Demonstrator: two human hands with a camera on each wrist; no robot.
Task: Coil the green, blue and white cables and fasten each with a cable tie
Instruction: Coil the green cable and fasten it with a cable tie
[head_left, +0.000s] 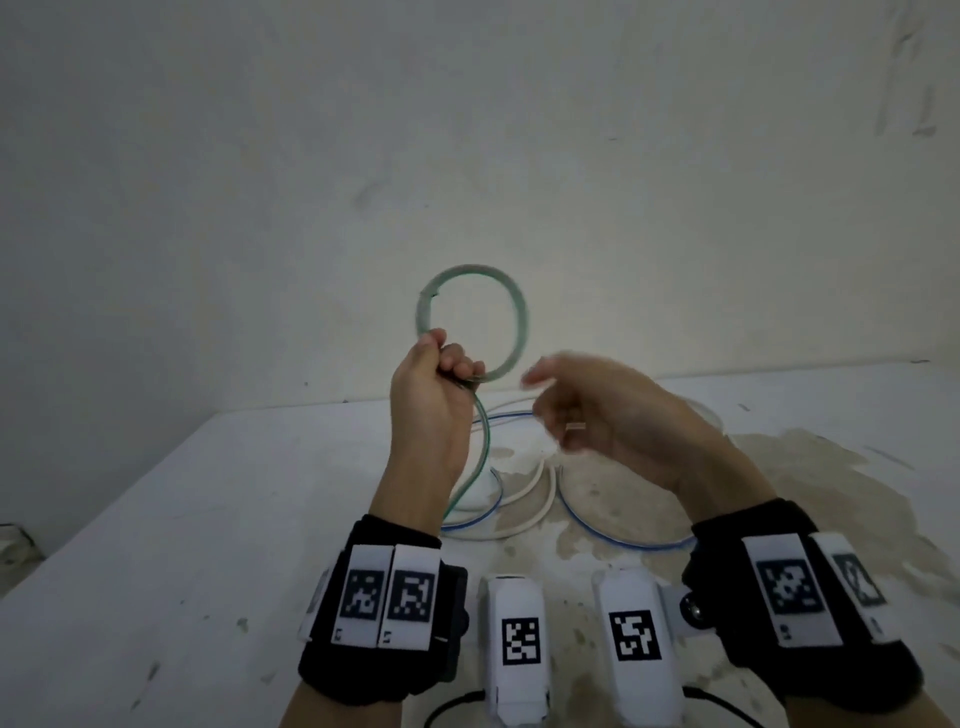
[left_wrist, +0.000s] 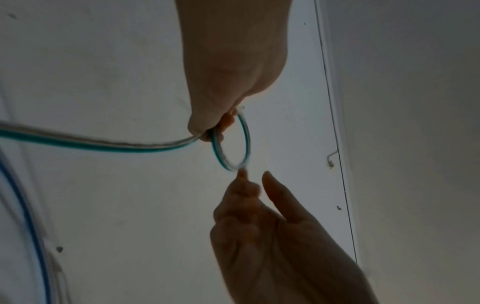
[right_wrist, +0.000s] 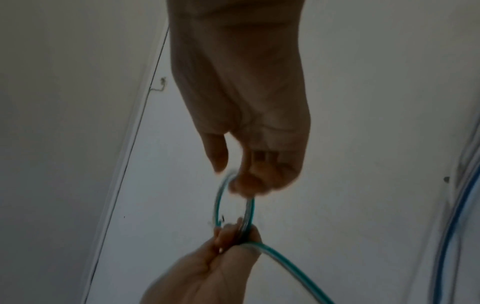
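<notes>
My left hand (head_left: 441, 374) is raised above the table and grips a small coil of the green cable (head_left: 519, 322) at its lower edge. The coil stands up above the fist. A loose green length hangs from the fist to the table. My right hand (head_left: 550, 400) is blurred just right of the coil with its fingers loosely curled. In the left wrist view the right hand's fingertips (left_wrist: 242, 174) touch the coil's far rim, the thumb apart. The blue cable (head_left: 613, 540) and the white cable (head_left: 519, 525) lie in loose curves on the table beneath my hands.
The white table (head_left: 208, 519) has stained patches at the right and meets a plain wall (head_left: 467, 156) close behind. Two white tagged camera units (head_left: 517, 639) sit at my wrists near the front edge. The blue cable (right_wrist: 446, 236) also shows beside the hands.
</notes>
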